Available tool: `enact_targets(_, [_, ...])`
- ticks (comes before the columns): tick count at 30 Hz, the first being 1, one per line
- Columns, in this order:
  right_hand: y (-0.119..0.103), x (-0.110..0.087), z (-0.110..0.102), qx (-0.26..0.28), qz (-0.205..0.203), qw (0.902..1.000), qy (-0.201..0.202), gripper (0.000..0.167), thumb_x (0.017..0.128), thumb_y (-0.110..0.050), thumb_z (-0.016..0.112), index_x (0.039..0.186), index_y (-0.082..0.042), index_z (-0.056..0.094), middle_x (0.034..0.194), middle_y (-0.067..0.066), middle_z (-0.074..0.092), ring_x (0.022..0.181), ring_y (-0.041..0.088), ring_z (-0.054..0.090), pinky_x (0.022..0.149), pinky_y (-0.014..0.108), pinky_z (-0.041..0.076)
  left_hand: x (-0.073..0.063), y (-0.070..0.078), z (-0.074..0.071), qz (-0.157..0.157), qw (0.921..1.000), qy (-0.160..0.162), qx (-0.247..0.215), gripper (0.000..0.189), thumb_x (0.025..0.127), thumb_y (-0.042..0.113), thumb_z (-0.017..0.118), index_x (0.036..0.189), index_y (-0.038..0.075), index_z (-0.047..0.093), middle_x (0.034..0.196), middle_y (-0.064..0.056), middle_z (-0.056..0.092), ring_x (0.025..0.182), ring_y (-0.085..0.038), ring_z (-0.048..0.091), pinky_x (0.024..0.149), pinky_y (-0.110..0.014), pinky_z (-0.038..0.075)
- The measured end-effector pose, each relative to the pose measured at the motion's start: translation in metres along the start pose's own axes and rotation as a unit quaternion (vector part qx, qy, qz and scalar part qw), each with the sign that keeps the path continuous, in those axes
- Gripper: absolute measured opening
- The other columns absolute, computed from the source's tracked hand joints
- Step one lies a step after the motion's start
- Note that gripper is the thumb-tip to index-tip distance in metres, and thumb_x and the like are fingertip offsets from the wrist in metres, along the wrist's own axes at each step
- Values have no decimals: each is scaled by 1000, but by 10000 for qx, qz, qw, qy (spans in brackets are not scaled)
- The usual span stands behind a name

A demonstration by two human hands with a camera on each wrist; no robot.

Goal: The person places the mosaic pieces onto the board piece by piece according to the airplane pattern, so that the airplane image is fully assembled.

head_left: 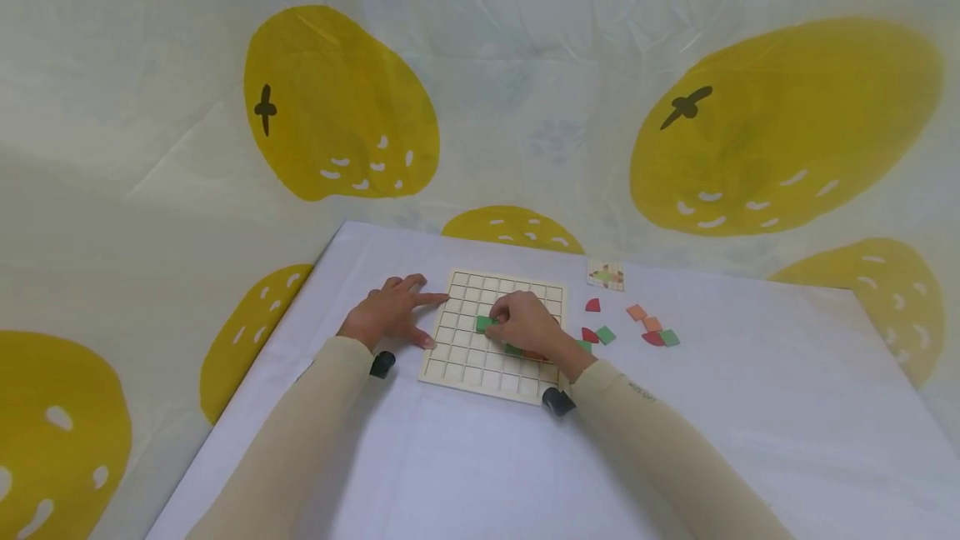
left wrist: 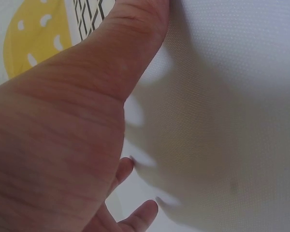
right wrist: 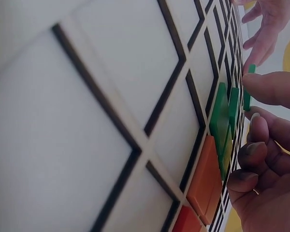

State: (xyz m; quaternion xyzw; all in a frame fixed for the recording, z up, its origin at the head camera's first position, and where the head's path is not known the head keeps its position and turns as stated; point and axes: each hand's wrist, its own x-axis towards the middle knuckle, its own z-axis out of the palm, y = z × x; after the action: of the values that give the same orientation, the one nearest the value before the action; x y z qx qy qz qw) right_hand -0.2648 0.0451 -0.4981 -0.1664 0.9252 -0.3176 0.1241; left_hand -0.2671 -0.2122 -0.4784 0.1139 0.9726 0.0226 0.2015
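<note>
A pale wooden grid board [head_left: 461, 363] lies on the table under both hands. My right hand [head_left: 528, 325] is over its middle, and in the right wrist view its thumb and a finger pinch a green square tile [right wrist: 247, 102] close over the grid. Nearby on the board sit more green tiles [right wrist: 219, 111], an orange tile [right wrist: 206, 179] and a red piece [right wrist: 187, 221], partly covered by the right hand in the head view. My left hand [head_left: 386, 310] has its fingers spread, with index finger and thumb at the board's left edge.
Right of the board lie loose pieces: a red quarter-round [head_left: 593, 305], a green tile [head_left: 605, 335], orange tiles [head_left: 636, 312] and another green tile [head_left: 670, 338]. A small pattern card [head_left: 605, 275] lies behind them. A fruit-printed curtain [head_left: 495, 123] hangs behind the white table [head_left: 465, 473].
</note>
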Motion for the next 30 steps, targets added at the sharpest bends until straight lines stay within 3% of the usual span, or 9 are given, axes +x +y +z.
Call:
enact_targets(11, [-2,3,3,31,-53,10000,39,25,88,-21,82,108,-6,79,78,2,60,76,16,53,67,27,41,5,-1,2,-63,9999,-117,-24,96,76,64,83,158,53,34,175,-5,21,155,-42,27,122,-67,34])
enact_targets(18, [3,8,7,45,-50,9999,153,23,87,-21,81,105,-7,79,80,3,60,80,18,56,68,28,43,2,-1,2,-37,10000,61,1,93,79,62,83,158,52,35,174,-4,22,155,-40,28,122,-64,35])
enact_targets(30, [4,6,9,254,63,9996,139,23,87,-22,81,107,-10,79,78,3,59,85,19,56,70,30,43,3,1,1,-61,10000,-33,-34,94,79,62,83,158,52,35,174,-4,21,155,-41,27,122,-66,34])
